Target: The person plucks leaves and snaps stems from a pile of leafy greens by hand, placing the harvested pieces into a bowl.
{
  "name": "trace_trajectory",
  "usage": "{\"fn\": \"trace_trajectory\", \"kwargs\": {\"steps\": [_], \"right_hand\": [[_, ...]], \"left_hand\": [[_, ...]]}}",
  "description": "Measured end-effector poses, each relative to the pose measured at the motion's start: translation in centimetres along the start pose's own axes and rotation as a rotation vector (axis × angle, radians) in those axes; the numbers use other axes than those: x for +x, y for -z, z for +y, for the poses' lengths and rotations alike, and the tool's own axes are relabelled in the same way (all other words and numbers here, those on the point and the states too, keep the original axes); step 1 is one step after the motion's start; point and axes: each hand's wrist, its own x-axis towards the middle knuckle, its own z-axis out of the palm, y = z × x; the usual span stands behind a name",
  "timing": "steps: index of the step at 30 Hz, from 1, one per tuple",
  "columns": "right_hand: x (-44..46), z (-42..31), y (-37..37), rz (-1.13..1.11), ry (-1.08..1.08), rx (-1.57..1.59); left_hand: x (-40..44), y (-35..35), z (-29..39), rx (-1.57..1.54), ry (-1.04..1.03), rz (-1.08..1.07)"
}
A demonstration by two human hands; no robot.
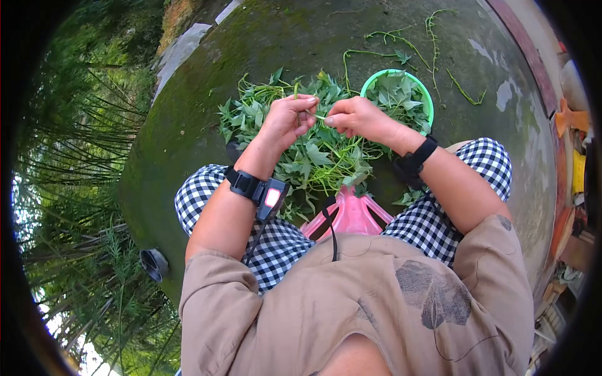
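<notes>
My left hand (pixel 290 119) pinches a thin green stem (pixel 318 117) between thumb and fingers. At the stem's other end, the fingertips of my right hand (pixel 364 119) are closed on it, so it stretches across the short gap between the hands. Below both hands lies a large heap of leafy green vines (pixel 307 156) with pale stems. A round, bright green-rimmed basket (pixel 430 108) holding picked leaves (pixel 395 94) stands just beyond my right hand, partly covered by my wrist and forearm.
Loose bare vine stems (pixel 433 37) lie on the mossy concrete ground (pixel 263 37) beyond the basket. Under me is a pink plastic stool (pixel 351 213). A dark pipe end (pixel 153 264) and dense plants border the left; assorted items line the right edge.
</notes>
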Motion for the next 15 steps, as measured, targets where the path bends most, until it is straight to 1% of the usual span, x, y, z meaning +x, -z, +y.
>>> {"fn": "trace_trajectory", "kwargs": {"steps": [4, 5, 8, 10, 12, 14, 15], "right_hand": [[0.6, -0.5, -0.2, -0.035, 0.032, 0.031], [0.6, -0.6, 0.4, -0.018, 0.018, -0.004], [0.1, -1.1, 2.8, 0.034, 0.028, -0.329], [-0.1, 0.2, 5.2, 0.081, -0.039, -0.609], [-0.4, 2.7, 6.6, 0.257, -0.205, -0.987], [-1.1, 3.6, 7.3, 0.377, -0.246, -1.115], [-1.4, 3.1, 6.9, 0.439, -0.266, -1.177]], "left_hand": [[-0.4, -0.7, 0.4, 0.011, -0.006, -0.057], [-0.4, -0.5, 0.5, 0.008, -0.030, -0.023], [-0.1, 1.4, 2.4, 0.000, -0.131, 0.201], [-0.8, 4.0, 4.4, 0.057, -0.303, 0.258], [-1.9, 6.1, 6.5, 0.362, -0.352, 0.605], [-1.1, 11.4, 6.9, 0.567, -0.475, 0.875], [-2.0, 11.9, 7.2, 0.551, -0.424, 0.955]]}}
